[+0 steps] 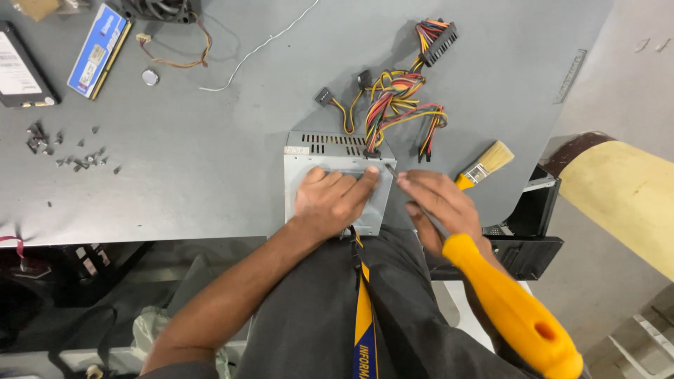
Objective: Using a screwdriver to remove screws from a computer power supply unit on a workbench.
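Note:
A grey metal power supply box lies at the near edge of the grey table, with a bundle of coloured cables running out of its far side. My left hand rests flat on top of the box, fingers spread toward its right corner. My right hand holds a screwdriver with a long yellow handle; its thin shaft reaches to the box's far right corner, where the tip meets the metal.
A paintbrush with a yellow handle lies just right of my right hand. Far left lie a dark drive, a blue memory stick, a coin cell, several loose screws, and a white wire.

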